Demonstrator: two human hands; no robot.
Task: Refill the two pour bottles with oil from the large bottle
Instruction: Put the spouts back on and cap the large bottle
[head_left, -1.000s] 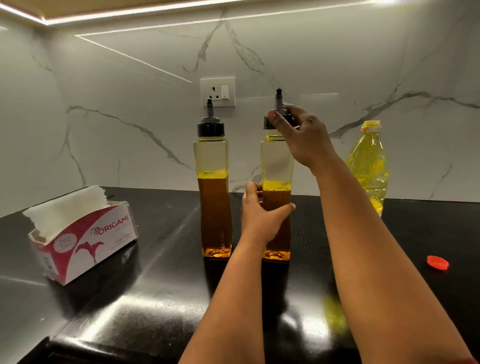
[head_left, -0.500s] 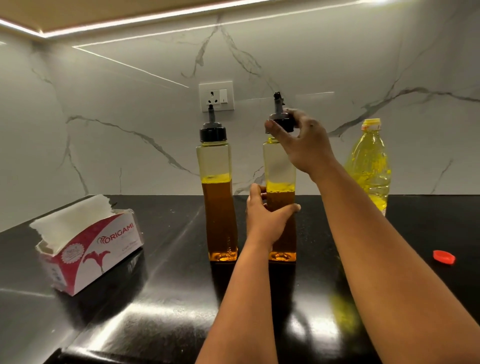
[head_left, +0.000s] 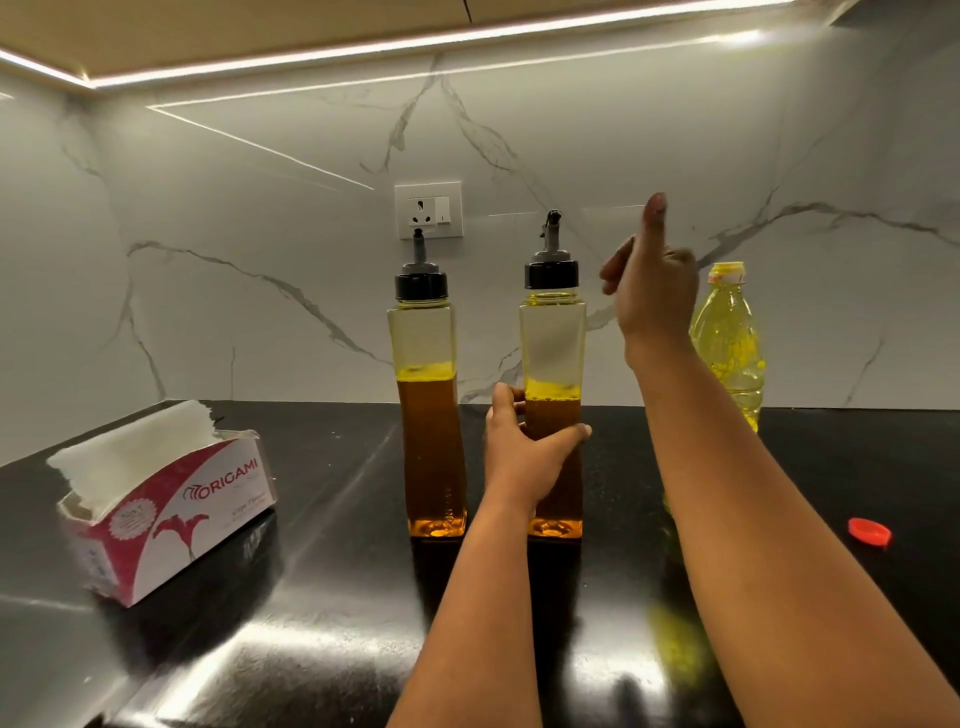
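We steady the right clear square pour bottle (head_left: 552, 374) mid-counter with our left hand (head_left: 524, 452) wrapped round it; our right hand (head_left: 652, 291), thumb raised, holds nothing beside its black spout cap (head_left: 551, 273) — we should check it sits tight

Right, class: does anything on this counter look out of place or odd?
The red cap lies loose on the black counter, apart from the large bottle, whose neck stands uncapped. No spill is visible.

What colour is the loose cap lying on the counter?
Red; the loose cap shows clearly in the head view.
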